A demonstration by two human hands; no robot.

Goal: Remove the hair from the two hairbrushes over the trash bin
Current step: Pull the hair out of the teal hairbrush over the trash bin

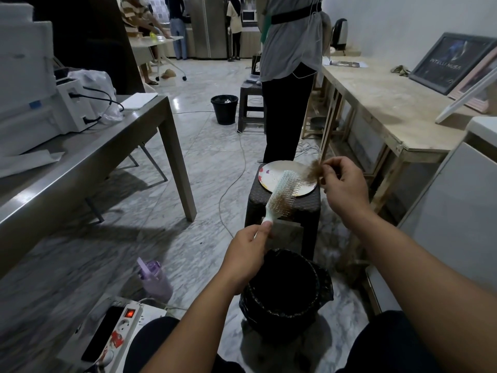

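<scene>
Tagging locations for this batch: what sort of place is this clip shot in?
Probably a shared indoor workroom or office with a kitchen area: a printer on a metal table, plywood workbenches, and a refrigerator and microwave at the back, several people standing around.

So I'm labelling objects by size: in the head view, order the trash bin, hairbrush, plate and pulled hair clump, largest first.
1. trash bin, nearest the camera
2. plate
3. hairbrush, roughly plate-length
4. hair clump

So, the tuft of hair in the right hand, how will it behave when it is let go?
The hair tuft looks wispy and loose, so probably very light and floppy; it may drift rather than drop straight. It is pinched by the right hand beyond the trash bin, above the plate, so it could miss. Strands may cling to fingers.
</scene>
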